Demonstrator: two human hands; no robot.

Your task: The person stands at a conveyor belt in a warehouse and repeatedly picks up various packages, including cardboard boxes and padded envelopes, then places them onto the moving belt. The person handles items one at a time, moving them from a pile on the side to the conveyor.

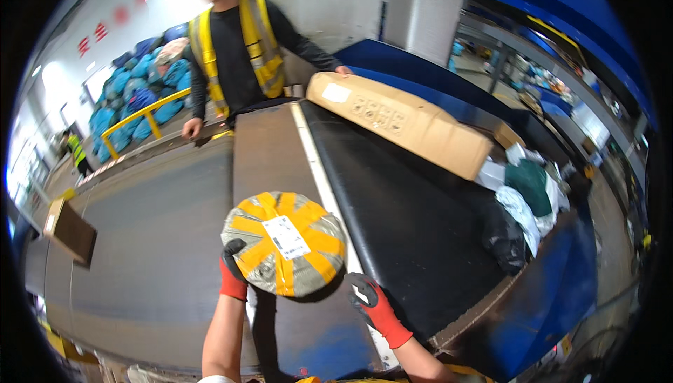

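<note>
A round, flat parcel (284,243) wrapped in grey plastic, with yellow tape strips and a white label, is over the metal strip between two conveyor belts. My left hand (234,267), in a red and black glove, grips its left edge; the fingers underneath are hidden. Off the parcel's lower right side is my right hand (372,301), gloved alike, with its fingers curled and apart from the parcel. A small white thing shows at its palm; whether it is held cannot be told.
Across from me, a co-worker in a yellow vest (257,41) touches a long carton (399,120). Plastic-wrapped parcels (526,188) lie at the right of the black belt (389,188). On the grey belt (157,241), a brown box (71,230) stands far left.
</note>
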